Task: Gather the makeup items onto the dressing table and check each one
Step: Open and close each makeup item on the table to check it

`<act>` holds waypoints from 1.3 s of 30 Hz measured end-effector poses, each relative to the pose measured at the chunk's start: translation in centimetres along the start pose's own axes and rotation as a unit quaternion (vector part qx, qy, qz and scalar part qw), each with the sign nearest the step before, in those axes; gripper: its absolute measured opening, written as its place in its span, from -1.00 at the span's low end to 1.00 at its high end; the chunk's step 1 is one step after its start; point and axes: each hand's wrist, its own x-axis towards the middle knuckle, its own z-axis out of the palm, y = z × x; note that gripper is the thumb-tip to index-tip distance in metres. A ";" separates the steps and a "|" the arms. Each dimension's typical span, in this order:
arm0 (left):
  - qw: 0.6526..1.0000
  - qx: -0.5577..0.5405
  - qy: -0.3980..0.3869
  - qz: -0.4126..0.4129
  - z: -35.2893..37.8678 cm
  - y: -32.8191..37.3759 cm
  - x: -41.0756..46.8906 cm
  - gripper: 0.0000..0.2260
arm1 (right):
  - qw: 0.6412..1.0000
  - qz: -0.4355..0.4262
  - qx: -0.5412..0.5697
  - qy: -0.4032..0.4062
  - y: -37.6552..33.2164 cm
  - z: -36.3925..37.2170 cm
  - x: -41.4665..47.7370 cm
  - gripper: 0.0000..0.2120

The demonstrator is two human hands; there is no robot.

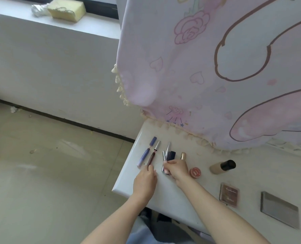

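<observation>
White dressing table [172, 194] has the pens lined up near its left edge, left hand [145, 183] pinching the brown liner [150, 159], right hand [177, 169] gripping a silver pen [163, 162], probably sorting them for inspection.

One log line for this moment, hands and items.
left hand: on brown uncapped liner pen | right hand: gripping thin silver pen | white dressing table: items gathered

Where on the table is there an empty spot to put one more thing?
Bare tabletop lies between the right hand and the brown palette, and behind the foundation bottle toward the pink cloth. It is crowded at the left corner, around the purple pen, brown pen and both hands.
</observation>
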 end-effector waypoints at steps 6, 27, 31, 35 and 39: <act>0.998 0.045 0.035 0.016 -0.4 0.0 0.0 -0.66 | 0.986 -0.014 -0.165 -0.009 -1.9 0.9 0.8 -0.87; 0.995 0.041 0.089 -0.017 1.9 -2.5 -1.3 -0.61 | 0.976 -0.040 -0.206 0.052 -2.7 -0.4 1.8 -0.80; 0.992 0.042 0.117 -0.018 2.0 -2.4 -1.4 -0.62 | 0.974 -0.053 -0.215 0.055 -2.7 -1.9 1.9 -0.85; 0.991 0.050 0.124 -0.022 2.1 -2.5 -1.7 -0.62 | 0.965 -0.080 -0.248 0.033 -2.4 -0.9 1.9 -0.78; 0.991 0.050 0.122 -0.030 2.0 -2.9 -2.2 -0.64 | 0.945 -0.082 -0.317 0.032 -2.3 0.4 1.3 -0.83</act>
